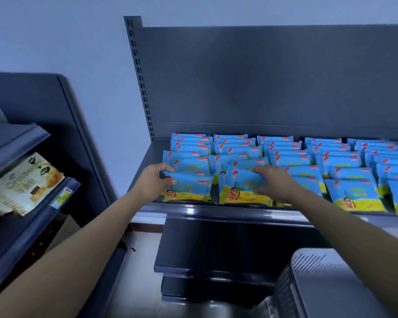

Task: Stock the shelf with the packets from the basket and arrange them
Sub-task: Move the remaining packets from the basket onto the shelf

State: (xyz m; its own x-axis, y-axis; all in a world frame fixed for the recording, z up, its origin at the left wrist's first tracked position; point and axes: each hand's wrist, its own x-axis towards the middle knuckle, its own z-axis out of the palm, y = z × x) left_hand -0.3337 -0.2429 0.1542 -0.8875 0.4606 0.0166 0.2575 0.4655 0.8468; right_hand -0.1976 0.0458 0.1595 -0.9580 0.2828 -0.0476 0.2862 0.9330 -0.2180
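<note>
Head view: a dark metal shelf [193, 211] with a tall back panel carries rows of packets [331, 157], blue with a yellow lower band. They stand in columns that run from the back panel to the front rim, each packet leaning on the one behind it.

The left hand [153, 180] reaches in at the shelf's left end. Its fingers are curled round the upper left corner of the front-left packet [189, 187], which sits at the front of the first column with its lower edge at the rim.

The right hand [274, 182] grips the right side of the second packet [239, 187], fingers over its upper edge. This packet is the front one of the next column and stands just beside the front-left packet, with a narrow dark gap between them.

Below the shelf a lower shelf [205, 244] juts out. At the lower right stands a grey basket [308, 262] with a slotted wall; its inside is out of sight.

At the left, a neighbouring rack [32, 216] holds a cream snack bag [21, 184], blurred.
</note>
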